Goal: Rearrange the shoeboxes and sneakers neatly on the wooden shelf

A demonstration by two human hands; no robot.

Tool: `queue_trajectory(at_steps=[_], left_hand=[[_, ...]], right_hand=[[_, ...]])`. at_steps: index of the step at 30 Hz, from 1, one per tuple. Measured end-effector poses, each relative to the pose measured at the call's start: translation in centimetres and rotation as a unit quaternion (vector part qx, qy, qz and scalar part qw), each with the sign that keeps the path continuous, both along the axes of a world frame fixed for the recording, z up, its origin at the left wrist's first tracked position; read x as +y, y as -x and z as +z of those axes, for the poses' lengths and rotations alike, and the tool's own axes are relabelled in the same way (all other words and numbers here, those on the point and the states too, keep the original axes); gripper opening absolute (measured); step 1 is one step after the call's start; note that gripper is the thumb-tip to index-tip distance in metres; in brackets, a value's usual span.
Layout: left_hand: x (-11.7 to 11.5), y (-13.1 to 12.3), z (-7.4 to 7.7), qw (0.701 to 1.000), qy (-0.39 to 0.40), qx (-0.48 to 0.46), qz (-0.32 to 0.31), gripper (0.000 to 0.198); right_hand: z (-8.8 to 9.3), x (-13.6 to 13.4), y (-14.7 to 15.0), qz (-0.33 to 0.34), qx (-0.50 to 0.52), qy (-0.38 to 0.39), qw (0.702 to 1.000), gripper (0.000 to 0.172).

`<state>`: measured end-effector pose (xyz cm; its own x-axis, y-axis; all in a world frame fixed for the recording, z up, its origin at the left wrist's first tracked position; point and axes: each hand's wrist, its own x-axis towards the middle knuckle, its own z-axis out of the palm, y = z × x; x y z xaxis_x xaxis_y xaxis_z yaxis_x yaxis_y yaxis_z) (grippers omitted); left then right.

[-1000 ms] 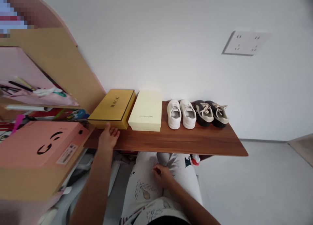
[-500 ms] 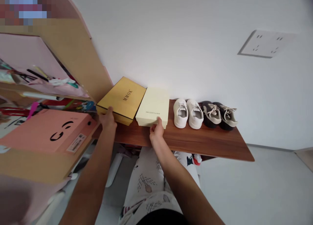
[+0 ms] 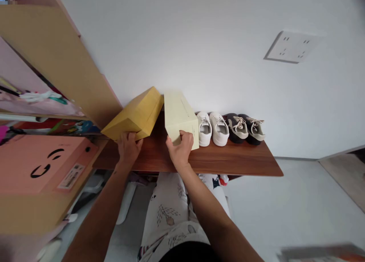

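Observation:
My left hand [image 3: 129, 148] grips the near end of a mustard-yellow shoe box [image 3: 137, 113], which is tipped up on its edge above the brown wooden shelf [image 3: 228, 161]. To its right, my right hand [image 3: 180, 150] holds the near end of a pale cream shoe box [image 3: 180, 117], also tilted onto its side. The two boxes almost touch at their far ends by the wall. Right beside the cream box stand a pair of white sneakers [image 3: 212, 128] and a pair of dark sneakers with beige laces [image 3: 245, 128].
A pink box with black marks [image 3: 42, 165] lies on a unit at the left, below pink shelves holding pens and clutter [image 3: 37, 98]. A white wall with a socket plate [image 3: 292, 47] backs the shelf. Grey floor lies to the right. My patterned trousers [image 3: 173, 212] are below.
Both boxes lay flat a second ago; now each is lifted and tipped on edge. My right hand rose from my lap to the cream box. My left hand closed on the yellow box.

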<state>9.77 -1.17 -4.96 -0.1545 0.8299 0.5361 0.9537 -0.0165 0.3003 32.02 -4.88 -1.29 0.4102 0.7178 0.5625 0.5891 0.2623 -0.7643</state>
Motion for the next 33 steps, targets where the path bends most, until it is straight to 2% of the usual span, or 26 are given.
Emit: queue_trajectory(at_steps=[2,5,11,17,23,27,33], left_hand=[[-0.7,-0.3,-0.6,0.998,0.035,0.054,-0.023,0.019],[-1.5,-0.9,-1.0,0.988,0.078,0.119,-0.066,0.018],[-1.9,-0.2,-1.3,0.975,0.103,0.182,-0.078,0.018],[-1.8,1.3,-1.8,0.963,0.132,0.203,-0.118,0.022],[-2.7,2.2,-3.4,0.967,0.124,0.175,-0.138,0.024],[-2.0,2.7,-3.5,0.975,0.114,0.128,-0.140,0.019],[0.1,2.2,-2.5,0.981,0.116,0.058,-0.141,0.016]], right_hand=[[-0.8,0.2,-0.6,0.032,-0.115,0.017,0.993,0.022],[-2.3,0.4,-1.2,0.076,-0.253,0.050,0.963,0.014],[-5.0,0.2,-1.0,0.136,-0.402,0.080,0.902,0.019],[-5.9,0.0,0.7,0.165,-0.444,0.113,0.873,0.018],[-6.7,-1.5,2.8,0.191,-0.431,0.132,0.872,0.016],[-6.9,-0.3,2.0,0.193,-0.411,0.143,0.879,0.019],[-6.6,1.9,0.4,0.207,-0.400,0.137,0.882,0.024]])
